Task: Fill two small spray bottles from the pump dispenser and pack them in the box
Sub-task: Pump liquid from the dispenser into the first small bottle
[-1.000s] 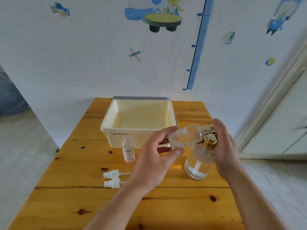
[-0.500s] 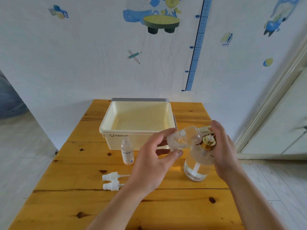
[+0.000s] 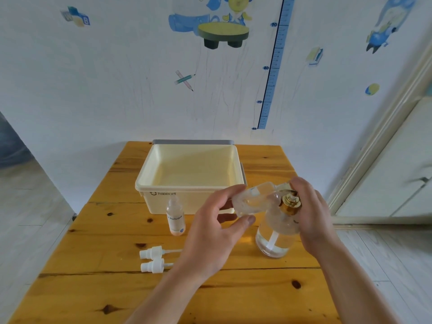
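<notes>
Little has moved vs. 0.5 s ago: both hands sit at the same spot over the pump dispenser (image 3: 275,232), small bottle a touch lower. Left hand (image 3: 215,232): fingers (image 3: 230,191) and thumb clasp the 1st spray bottle (image 3: 253,201), tilted on its side w/ its open mouth up against the gold pump head (image 3: 289,203). Right hand (image 3: 313,213): fingers curled over the pump top, pressing or about to, can't tell which. Liquid level in the held bottle not readable. 2nd spray bottle (image 3: 175,217) stands upright, uncapped, on the table (image 3: 77,265) just in front of the box (image 3: 187,197); looks full or near full, not sure. Two spray caps (image 3: 152,259) lie loose nr the left edge. Box holds nothing. Judged status: filling stage, bottle 1 in progress; left to do: finish fill, cap both, pack both
</notes>
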The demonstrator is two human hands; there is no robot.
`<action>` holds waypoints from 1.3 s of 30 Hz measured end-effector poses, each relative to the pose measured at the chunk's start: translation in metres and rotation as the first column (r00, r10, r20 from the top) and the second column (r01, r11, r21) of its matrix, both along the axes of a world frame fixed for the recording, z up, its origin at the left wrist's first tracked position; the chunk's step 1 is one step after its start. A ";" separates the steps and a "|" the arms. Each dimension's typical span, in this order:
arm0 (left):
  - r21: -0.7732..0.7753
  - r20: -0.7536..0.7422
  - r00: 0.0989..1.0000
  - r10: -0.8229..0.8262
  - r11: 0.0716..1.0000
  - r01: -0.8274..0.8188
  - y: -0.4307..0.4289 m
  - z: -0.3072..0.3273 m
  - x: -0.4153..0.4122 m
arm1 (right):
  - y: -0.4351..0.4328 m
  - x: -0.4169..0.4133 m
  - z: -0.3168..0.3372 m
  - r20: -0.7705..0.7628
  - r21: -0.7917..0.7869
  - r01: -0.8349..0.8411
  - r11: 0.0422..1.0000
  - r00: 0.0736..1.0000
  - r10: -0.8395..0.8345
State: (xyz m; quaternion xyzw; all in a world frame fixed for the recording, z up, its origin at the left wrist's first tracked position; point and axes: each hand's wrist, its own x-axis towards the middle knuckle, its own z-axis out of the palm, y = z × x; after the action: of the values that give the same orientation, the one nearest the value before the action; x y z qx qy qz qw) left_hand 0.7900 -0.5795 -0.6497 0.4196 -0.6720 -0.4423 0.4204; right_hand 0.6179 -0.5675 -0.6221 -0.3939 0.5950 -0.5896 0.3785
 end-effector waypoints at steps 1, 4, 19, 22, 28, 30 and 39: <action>-0.001 0.003 1.000 0.000 1.000 0.000 0.000 0.000 0.000 | -0.001 -0.001 -0.001 -0.020 -0.010 0.000 1.000 1.000 0.000; 0.004 0.001 1.000 0.003 1.000 -0.003 -0.001 -0.001 0.000 | -0.002 -0.004 -0.005 -0.013 -0.022 -0.010 1.000 1.000 0.010; 0.021 -0.019 1.000 0.008 1.000 -0.008 0.000 0.001 0.000 | -0.003 -0.006 -0.013 0.037 -0.053 -0.095 0.994 0.995 0.097; 0.020 -0.018 1.000 0.009 1.000 -0.008 0.000 0.001 0.000 | -0.003 -0.008 -0.015 0.016 -0.034 -0.125 0.992 0.992 0.126; 0.009 -0.008 1.000 0.016 1.000 -0.016 0.001 0.001 -0.001 | -0.005 -0.010 -0.017 0.025 -0.010 -0.052 0.999 0.998 0.052; 0.010 -0.009 1.000 0.017 1.000 -0.017 0.000 0.002 -0.001 | -0.005 -0.010 -0.016 0.027 -0.009 -0.039 0.999 0.999 0.039; 0.009 -0.020 1.000 0.019 1.000 -0.019 0.001 0.002 -0.002 | -0.005 -0.012 -0.019 0.049 -0.044 -0.056 0.997 0.997 0.058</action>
State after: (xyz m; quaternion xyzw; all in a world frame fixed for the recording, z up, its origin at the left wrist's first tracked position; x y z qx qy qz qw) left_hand 0.7880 -0.5783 -0.6473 0.4233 -0.6617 -0.4454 0.4296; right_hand 0.6062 -0.5723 -0.6413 -0.4036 0.5611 -0.6007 0.4017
